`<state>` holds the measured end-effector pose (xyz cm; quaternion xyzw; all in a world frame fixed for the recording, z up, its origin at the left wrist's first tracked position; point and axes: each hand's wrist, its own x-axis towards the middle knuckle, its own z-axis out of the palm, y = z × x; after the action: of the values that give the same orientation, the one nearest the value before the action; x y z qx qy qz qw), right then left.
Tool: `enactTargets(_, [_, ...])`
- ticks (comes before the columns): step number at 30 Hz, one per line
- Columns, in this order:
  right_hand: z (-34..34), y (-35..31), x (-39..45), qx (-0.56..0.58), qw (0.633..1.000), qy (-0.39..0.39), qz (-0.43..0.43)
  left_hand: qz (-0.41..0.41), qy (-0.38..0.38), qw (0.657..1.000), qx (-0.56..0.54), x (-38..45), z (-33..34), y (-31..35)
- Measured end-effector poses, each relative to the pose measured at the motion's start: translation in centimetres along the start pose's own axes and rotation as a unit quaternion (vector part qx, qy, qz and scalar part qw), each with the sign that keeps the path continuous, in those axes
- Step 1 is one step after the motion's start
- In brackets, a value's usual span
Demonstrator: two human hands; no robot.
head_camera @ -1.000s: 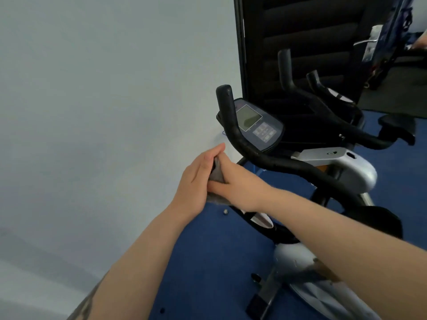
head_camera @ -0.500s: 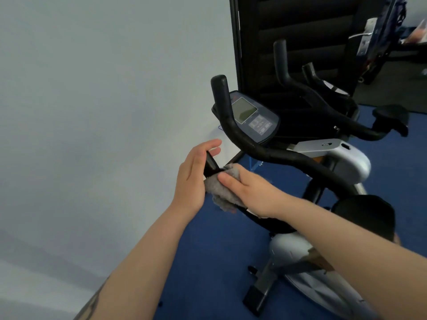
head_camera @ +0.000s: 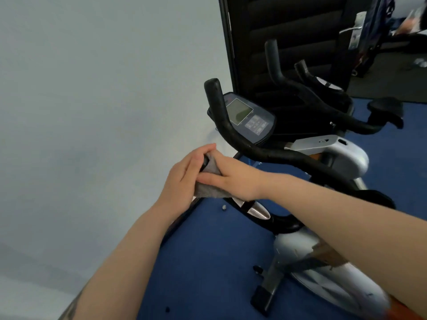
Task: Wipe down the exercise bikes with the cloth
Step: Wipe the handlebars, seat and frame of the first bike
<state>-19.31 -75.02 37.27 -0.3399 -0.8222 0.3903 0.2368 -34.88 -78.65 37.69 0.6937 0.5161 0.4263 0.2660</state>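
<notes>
Now holding a grey cloth [head_camera: 209,189] with both hands: left hand [head_camera: 184,181] curled round a black handlebar end, right hand [head_camera: 231,179] gripping cloth against it. Bike console [head_camera: 249,118] just above.

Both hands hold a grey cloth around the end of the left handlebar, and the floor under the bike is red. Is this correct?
Not quite: the head view shows a blue floor, not red. The rest stands: the left hand and right hand hold the grey cloth around the handlebar end.
</notes>
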Motion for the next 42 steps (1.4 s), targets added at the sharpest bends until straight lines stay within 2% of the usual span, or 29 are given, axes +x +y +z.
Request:
enactTargets(3, [1.3, 0.6, -1.5, -0.017, 0.999, 0.032, 0.019, -0.009, -0.031, 0.999, 0.012, -0.1, -0.3, 0.0])
enactTargets(6, [0.1, -0.3, 0.2, -0.081, 0.996, 0.012, 0.028, -0.011, -0.04, 0.999, 0.019, 0.0, -0.5, 0.0])
enactTargets(11, [1.5, 0.3, -1.4, -0.02, 0.997, 0.055, 0.046, -0.018, -0.04, 0.999, 0.015, 0.0, -0.3, 0.0])
enactTargets(16, [-0.2, -0.4, 0.1, -0.033, 0.999, 0.001, 0.038, -0.006, -0.043, 0.999, 0.015, 0.1, -0.3, 0.0])
enactTargets(20, [1.7, 0.4, -1.5, 0.0, 0.996, 0.067, 0.054, -0.009, -0.045, 0.999, -0.005, 0.0, -0.3, -0.3])
enactTargets(23, [1.2, 0.5, -1.8, -0.031, 0.996, 0.037, 0.074, -0.008, -0.045, 0.999, -0.012, 0.1, -0.2, -0.1])
enactTargets(25, [0.6, -0.2, -0.6, -0.038, 0.997, 0.029, 0.054, -0.003, -0.034, 0.999, -0.004, 0.1, -0.1, -0.2])
enactTargets(29, [2.2, 0.2, -1.4, -0.047, 0.992, 0.11, 0.038, -0.002, -0.007, 1.0, -0.012, -0.1, 0.5, -0.3])
enactTargets(31, [2.2, 1.3, -2.9, -0.081, 0.991, 0.091, 0.061, 0.003, -0.007, 1.0, -0.009, -0.2, 0.6, -0.3])
enactTargets(33, [1.5, 1.5, -2.9, -0.061, 0.993, 0.047, 0.084, 0.014, 0.0, 1.0, -0.002, -0.1, 0.7, -0.5])
enactTargets(35, [1.4, 1.0, -2.2, -0.044, 0.995, 0.048, 0.076, 0.03, 0.045, 0.998, 0.011, -0.4, 1.5, -0.6])
enactTargets(39, [2.4, 0.8, -4.4, -0.077, 0.986, 0.12, 0.085, 0.034, 0.151, 0.988, -0.009, -0.9, 3.7, -0.2])
enactTargets(42, [2.4, 1.8, -9.2, -0.183, 0.968, 0.124, 0.117, 0.089, 0.168, 0.98, 0.058, -1.2, 4.3, -0.6])
